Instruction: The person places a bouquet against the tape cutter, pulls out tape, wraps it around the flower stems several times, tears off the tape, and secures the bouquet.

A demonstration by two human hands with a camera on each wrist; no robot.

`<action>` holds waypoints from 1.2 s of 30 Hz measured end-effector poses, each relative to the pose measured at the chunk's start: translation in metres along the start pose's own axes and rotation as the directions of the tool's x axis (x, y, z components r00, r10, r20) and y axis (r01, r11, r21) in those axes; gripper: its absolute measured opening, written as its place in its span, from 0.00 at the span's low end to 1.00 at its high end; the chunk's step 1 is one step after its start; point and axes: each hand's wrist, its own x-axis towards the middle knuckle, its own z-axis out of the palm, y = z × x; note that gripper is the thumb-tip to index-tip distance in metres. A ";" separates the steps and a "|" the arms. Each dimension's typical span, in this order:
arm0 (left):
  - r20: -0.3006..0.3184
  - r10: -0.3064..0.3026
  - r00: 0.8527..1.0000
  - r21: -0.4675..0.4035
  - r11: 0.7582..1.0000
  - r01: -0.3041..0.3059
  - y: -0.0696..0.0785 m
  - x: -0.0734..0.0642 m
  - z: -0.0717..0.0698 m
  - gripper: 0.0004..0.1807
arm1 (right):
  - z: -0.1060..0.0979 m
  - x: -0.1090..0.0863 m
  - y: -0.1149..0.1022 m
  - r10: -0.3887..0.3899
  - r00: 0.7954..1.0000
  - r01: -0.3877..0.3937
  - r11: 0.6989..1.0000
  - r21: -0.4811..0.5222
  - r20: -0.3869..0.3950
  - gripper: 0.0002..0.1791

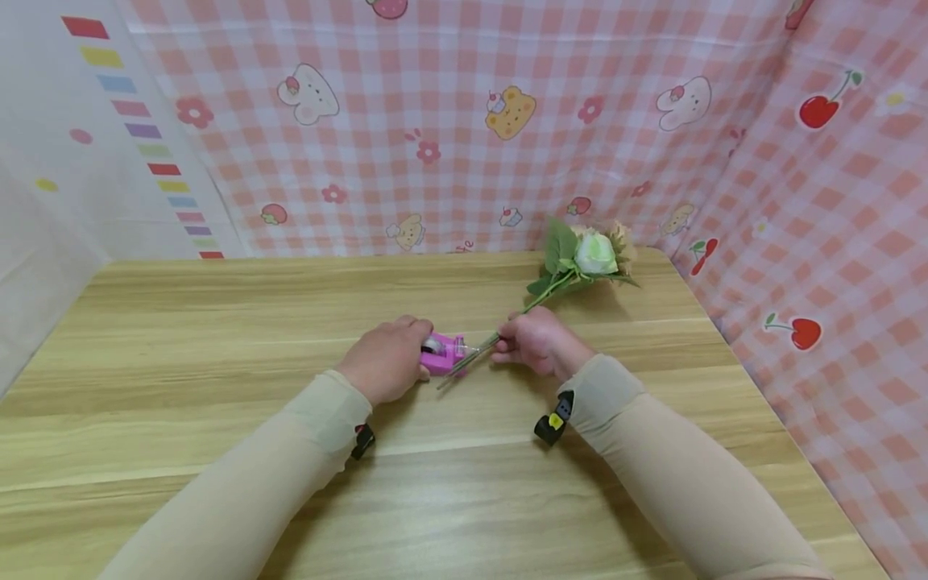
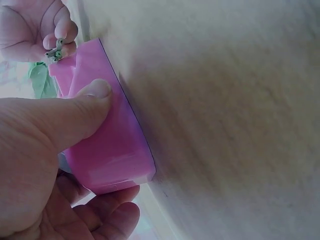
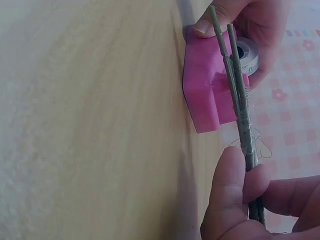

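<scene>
My left hand (image 1: pixel 387 358) grips a pink tape dispenser (image 1: pixel 437 362) at the middle of the table, thumb along one side and fingers round the other. A roll of clear tape (image 3: pixel 248 56) sits in it. My right hand (image 1: pixel 540 342) pinches the stems (image 1: pixel 545 296) of a small bunch of artificial flowers between thumb and fingers. A pale green-white rose (image 1: pixel 596 254) with green leaves (image 1: pixel 560 244) points to the back right. The lower stem ends slant across the dispenser's front. In the right wrist view, clear tape (image 3: pixel 245 132) is wrapped round the stems.
The wood-grain table (image 1: pixel 217 322) runs back to a pink checked cloth (image 1: pixel 449 121) hanging behind it. More checked cloth (image 1: pixel 863 266) hangs along the right edge, and a white cloth (image 1: pixel 51 217) on the left.
</scene>
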 end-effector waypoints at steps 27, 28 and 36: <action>-0.014 0.012 1.000 0.020 1.000 -0.012 -0.001 0.002 0.004 0.37 | 0.019 -0.016 0.019 0.098 0.986 -0.114 0.986 0.123 0.133 0.09; -0.017 0.014 1.000 0.020 1.000 -0.013 -0.001 0.002 0.004 0.37 | 0.020 -0.016 0.020 0.092 0.986 -0.109 0.986 0.127 0.138 0.07; -0.018 0.009 1.000 0.012 1.000 -0.009 -0.001 0.001 0.004 0.36 | 0.028 -0.018 0.027 0.009 0.998 -0.019 0.989 0.146 0.068 0.13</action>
